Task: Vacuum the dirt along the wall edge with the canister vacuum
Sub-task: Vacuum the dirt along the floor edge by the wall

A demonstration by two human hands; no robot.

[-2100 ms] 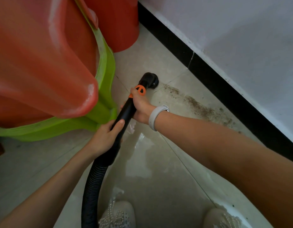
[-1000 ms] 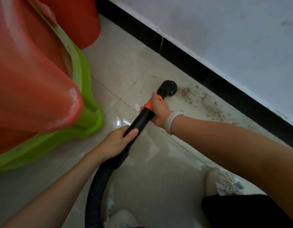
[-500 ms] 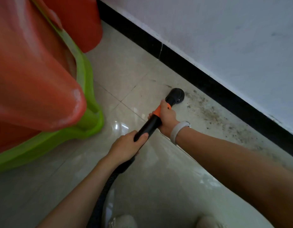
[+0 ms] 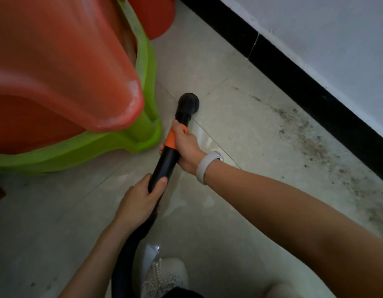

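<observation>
Glossy tiles (image 4: 240, 117), gritty dirt (image 4: 310, 138).

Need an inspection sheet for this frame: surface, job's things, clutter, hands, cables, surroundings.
Surface: glossy pale floor tiles, reflective patches near the hands.
Job's things: black nozzle sits on the floor beside the green stool, apart from the dirt strip lying along the black skirting.
Clutter: stacked orange stool on a green stool.
Hands: right hand grips the wand at its orange collar; left hand grips the wand lower down.
Cables: ribbed black hose runs back between the arms; no cord seen.
Surroundings: white wall; a shoe at the bottom edge.
</observation>
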